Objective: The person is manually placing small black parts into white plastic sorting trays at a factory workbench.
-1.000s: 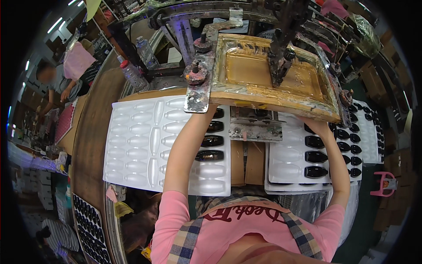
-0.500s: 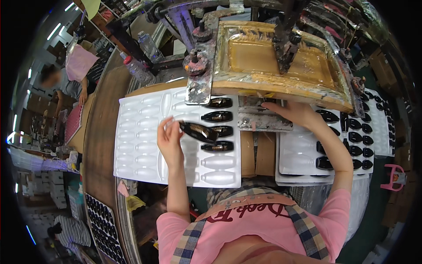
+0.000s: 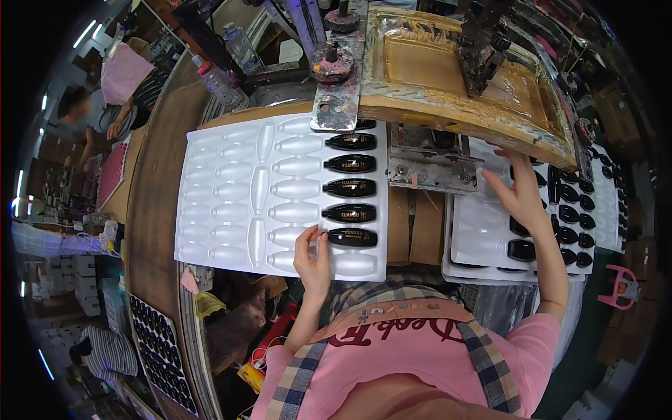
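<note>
One glossy black bottle (image 3: 352, 238) lies toward the near right corner of the white tray (image 3: 297, 166), left-hand grip (image 3: 313, 266) at its neck, clenched or released unclear, right-hand grip (image 3: 523, 197) splayed, step seemingly placement, next move likely calling for withdrawal.

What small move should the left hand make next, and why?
Probably ease the left hand off the lowest black piece: it appears to lie in the white tray, lined up with the black pieces above, and the hand is only at its narrow end.
</note>
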Motion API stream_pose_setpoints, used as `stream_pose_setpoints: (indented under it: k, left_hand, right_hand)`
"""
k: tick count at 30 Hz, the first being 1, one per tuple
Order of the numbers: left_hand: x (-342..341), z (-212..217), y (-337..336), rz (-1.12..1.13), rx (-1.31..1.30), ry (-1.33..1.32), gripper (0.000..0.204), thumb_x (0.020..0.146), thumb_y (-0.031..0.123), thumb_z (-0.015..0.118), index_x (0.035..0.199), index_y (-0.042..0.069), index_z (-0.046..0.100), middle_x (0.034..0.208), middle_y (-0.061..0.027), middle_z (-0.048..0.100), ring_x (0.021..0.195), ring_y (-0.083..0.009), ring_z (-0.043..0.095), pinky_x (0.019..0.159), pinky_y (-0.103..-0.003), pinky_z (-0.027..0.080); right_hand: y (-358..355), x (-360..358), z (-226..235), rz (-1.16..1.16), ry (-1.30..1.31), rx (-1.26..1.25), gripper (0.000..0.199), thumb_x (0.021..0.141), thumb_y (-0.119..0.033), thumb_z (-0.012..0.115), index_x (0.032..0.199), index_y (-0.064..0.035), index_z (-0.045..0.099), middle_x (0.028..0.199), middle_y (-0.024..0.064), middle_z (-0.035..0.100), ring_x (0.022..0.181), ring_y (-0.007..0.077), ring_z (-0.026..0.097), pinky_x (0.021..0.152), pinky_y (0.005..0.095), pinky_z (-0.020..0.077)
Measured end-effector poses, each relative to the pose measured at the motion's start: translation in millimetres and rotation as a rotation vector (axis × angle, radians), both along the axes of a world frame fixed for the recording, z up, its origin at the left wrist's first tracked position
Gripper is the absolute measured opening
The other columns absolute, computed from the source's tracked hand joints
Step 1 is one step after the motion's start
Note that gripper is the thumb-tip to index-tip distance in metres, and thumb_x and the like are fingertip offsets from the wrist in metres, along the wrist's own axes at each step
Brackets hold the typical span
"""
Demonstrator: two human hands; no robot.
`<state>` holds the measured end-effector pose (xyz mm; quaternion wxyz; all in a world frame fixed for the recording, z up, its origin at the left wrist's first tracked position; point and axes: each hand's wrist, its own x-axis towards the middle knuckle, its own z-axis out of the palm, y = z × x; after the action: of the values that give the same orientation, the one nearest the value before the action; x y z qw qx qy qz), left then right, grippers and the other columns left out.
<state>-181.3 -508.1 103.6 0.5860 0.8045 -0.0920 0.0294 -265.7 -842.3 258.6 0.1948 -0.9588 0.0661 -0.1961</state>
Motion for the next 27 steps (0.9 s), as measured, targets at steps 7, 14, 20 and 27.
stream_pose_setpoints:
  k: [7, 14, 20, 27]
  left_hand:
    - [4, 4, 24, -0.281, 0.281, -0.213, 0.052, 0.072, 0.015, 0.066, 0.116, -0.002, 0.045, 0.113, -0.0184, 0.050, 0.107, -0.0293, 0.046, 0.091, -0.035, 0.034]
    - [10, 27, 48, -0.634, 0.689, -0.287, 0.099, 0.056, 0.033, 0.075, 0.131, -0.002, 0.020, 0.132, -0.0228, 0.030, 0.125, -0.0342, 0.025, 0.104, -0.048, 0.012]
    - [17, 12, 36, -0.634, 0.472, -0.272, 0.099, 0.053, 0.025, 0.078, 0.130, -0.004, 0.022, 0.127, -0.0213, 0.037, 0.120, -0.0302, 0.036, 0.104, -0.045, 0.018]
    - [23, 7, 29, -0.626, 0.418, -0.260, 0.099, 0.053, 0.025, 0.078, 0.130, -0.004, 0.022, 0.124, -0.0206, 0.041, 0.117, -0.0302, 0.039, 0.104, -0.043, 0.020]
  right_hand:
    - [-3, -25, 0, -0.044, -0.037, 0.086, 0.048, 0.078, -0.015, 0.059, 0.119, 0.0001, 0.040, 0.112, 0.0158, 0.048, 0.095, 0.0266, 0.051, 0.082, 0.0336, 0.0408]
    - [-4, -40, 8, -0.082, -0.054, 0.102, 0.043, 0.078, -0.010, 0.057, 0.118, -0.0004, 0.043, 0.118, 0.0154, 0.045, 0.097, 0.0248, 0.053, 0.082, 0.0312, 0.0422]
    - [2, -62, 13, -0.141, 0.017, 0.223, 0.036, 0.079, -0.010, 0.056, 0.112, 0.0017, 0.048, 0.111, 0.0158, 0.051, 0.093, 0.0245, 0.055, 0.080, 0.0313, 0.0428]
    - [15, -111, 19, -0.202, 0.449, 0.049, 0.031, 0.071, -0.015, 0.064, 0.095, 0.0033, 0.055, 0.090, 0.0163, 0.058, 0.084, 0.0321, 0.056, 0.073, 0.0354, 0.0437]
